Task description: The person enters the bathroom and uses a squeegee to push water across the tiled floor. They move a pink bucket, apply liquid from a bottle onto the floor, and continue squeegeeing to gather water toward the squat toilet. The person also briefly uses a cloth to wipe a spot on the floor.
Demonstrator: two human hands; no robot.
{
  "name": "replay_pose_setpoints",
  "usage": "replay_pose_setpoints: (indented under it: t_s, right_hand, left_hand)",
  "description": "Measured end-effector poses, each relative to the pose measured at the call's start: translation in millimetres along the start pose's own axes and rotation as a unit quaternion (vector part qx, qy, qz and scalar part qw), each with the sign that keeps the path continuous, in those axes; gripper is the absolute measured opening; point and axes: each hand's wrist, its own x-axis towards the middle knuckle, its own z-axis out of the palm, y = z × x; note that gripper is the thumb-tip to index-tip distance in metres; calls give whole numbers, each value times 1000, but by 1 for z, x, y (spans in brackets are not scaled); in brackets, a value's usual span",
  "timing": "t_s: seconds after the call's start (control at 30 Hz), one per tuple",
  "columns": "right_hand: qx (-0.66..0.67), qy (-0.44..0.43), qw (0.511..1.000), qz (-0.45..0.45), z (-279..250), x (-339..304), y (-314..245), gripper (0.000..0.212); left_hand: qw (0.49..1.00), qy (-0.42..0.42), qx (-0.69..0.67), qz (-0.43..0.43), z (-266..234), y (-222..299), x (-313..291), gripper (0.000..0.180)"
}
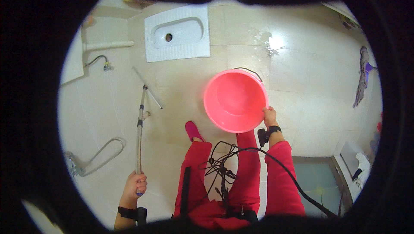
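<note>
Head view: right of and nearer than the squat toilet (185, 52) sits the pink basin (237, 98), its near-right rim pinched by the right hand (270, 117); the left hand (136, 184) grips a floor squeegee (139, 141), pole running toward the toilet's left side.

Red trousers (250, 173), a red sleeve (282, 186), black wristbands (274, 129) with boxy modules (262, 137) and a magenta slipper (193, 131) are worn; tangled black cables (222, 165) are seemingly attached.

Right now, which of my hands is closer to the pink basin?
Right: your right hand holds the pink basin at its right edge; your left hand is apart from it, to its left, around a pole.
</note>
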Motion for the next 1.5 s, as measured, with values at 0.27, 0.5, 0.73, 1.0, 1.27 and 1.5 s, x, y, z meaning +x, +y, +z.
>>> replay_pose_setpoints:
  t_s: [0.27,0.5,0.73,1.0,1.27,1.5]
  right_hand:
    - [216,101,966,96,-203,-16,25,17]
    - [395,116,907,94,-318,-2,90,7]
    - [514,118,844,103,-361,9,149,5]
    - [505,49,856,100,-372,6,142,4]
    - [281,113,937,173,-359,-53,53,36]
    - [178,51,966,180,-268,-180,-49,35]
  left_hand:
    - [981,-30,168,-97,116,-62,-23,14]
    - [949,-30,297,-106,202,-75,-92,24]
    - [955,15,293,-37,221,-55,-122,23]
    - [979,52,197,26,168,-85,-108,19]
    - [985,-28,-168,-41,58,-129,-157,8]
    - [947,-35,-293,-127,-82,-182,-239,3]
